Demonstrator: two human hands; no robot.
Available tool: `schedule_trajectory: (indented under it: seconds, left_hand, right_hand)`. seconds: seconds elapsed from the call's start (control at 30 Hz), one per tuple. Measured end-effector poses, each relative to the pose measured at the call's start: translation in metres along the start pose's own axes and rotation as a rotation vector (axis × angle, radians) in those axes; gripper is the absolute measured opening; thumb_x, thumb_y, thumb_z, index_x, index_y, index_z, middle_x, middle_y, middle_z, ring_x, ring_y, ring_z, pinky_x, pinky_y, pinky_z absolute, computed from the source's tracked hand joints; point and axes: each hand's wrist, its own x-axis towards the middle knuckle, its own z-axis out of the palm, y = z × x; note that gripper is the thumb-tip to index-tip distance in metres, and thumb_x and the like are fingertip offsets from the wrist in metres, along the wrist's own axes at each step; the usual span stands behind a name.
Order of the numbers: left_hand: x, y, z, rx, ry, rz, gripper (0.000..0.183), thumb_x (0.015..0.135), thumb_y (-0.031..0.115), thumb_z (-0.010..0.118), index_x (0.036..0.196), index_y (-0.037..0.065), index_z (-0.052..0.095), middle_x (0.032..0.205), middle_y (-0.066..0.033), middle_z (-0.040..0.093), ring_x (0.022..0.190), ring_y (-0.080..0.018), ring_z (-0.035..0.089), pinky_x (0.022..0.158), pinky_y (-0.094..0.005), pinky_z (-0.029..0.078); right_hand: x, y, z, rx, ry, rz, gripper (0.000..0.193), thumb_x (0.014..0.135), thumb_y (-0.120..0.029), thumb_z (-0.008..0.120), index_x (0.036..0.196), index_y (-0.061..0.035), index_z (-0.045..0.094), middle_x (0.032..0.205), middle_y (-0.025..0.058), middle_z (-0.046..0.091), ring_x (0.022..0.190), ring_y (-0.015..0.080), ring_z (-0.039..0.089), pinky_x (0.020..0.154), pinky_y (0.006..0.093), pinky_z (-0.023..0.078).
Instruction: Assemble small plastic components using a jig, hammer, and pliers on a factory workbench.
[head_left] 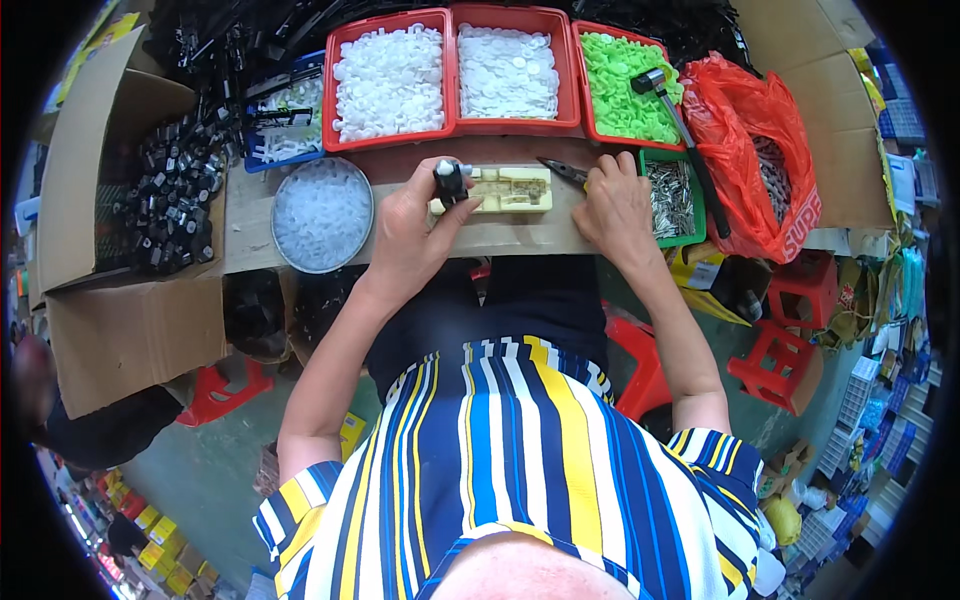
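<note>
My left hand is closed around a small black plastic part with a white piece at its top. It holds the part upright at the left end of a cream-coloured block with a recess in it. To the right of the block, my right hand is curled over a pair of pliers. Their dark jaws point up and left, and the handles are hidden under my fingers. Just right of that hand stands a green tray of small metal pins.
Red trays of white and green plastic pieces line the back. A round dish of translucent pieces sits left. A hammer leans beside a red plastic bag. A cardboard box of black parts stands far left.
</note>
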Motion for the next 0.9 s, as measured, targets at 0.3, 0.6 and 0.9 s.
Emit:
schedule_trajectory:
  seconds: [0.3, 0.6, 0.9]
  left_hand:
    - [-0.009, 0.018, 0.0, -0.25, -0.074, -0.355, 0.027, 0.087, 0.003, 0.057, 0.112, 0.0, 0.05, 0.08, -0.0093, 0.057, 0.071, -0.019, 0.053, 0.069, -0.0316, 0.046]
    - [-0.013, 0.022, 0.014, -0.009, -0.154, -0.192, 0.025, 0.088, 0.008, 0.057, 0.11, -0.004, 0.053, 0.073, -0.0119, 0.05, 0.065, -0.018, 0.05, 0.062, -0.0332, 0.042]
    - [-0.018, 0.021, 0.005, -0.254, -0.304, -0.407, 0.036, 0.104, 0.033, 0.05, 0.09, -0.001, 0.053, 0.061, -0.0082, 0.05, 0.053, -0.0156, 0.05, 0.051, -0.0316, 0.039]
  right_hand:
    - [-0.009, -0.003, -0.035, 0.447, 0.137, -0.048, 0.017, 0.071, 0.01, 0.051, 0.083, 0.0046, 0.061, 0.103, 0.0157, 0.061, 0.096, 0.0345, 0.06, 0.082, 0.0417, 0.047]
    - [-0.009, -0.031, -0.045, 0.623, -0.013, -0.191, 0.016, 0.072, 0.011, 0.053, 0.087, 0.005, 0.056, 0.102, 0.0191, 0.059, 0.094, 0.0387, 0.06, 0.08, 0.0443, 0.046]
    - [-0.014, -0.035, -0.043, 0.661, -0.061, -0.279, 0.013, 0.075, 0.012, 0.057, 0.085, 0.0051, 0.053, 0.09, 0.0198, 0.057, 0.079, 0.0423, 0.06, 0.066, 0.0449, 0.047]
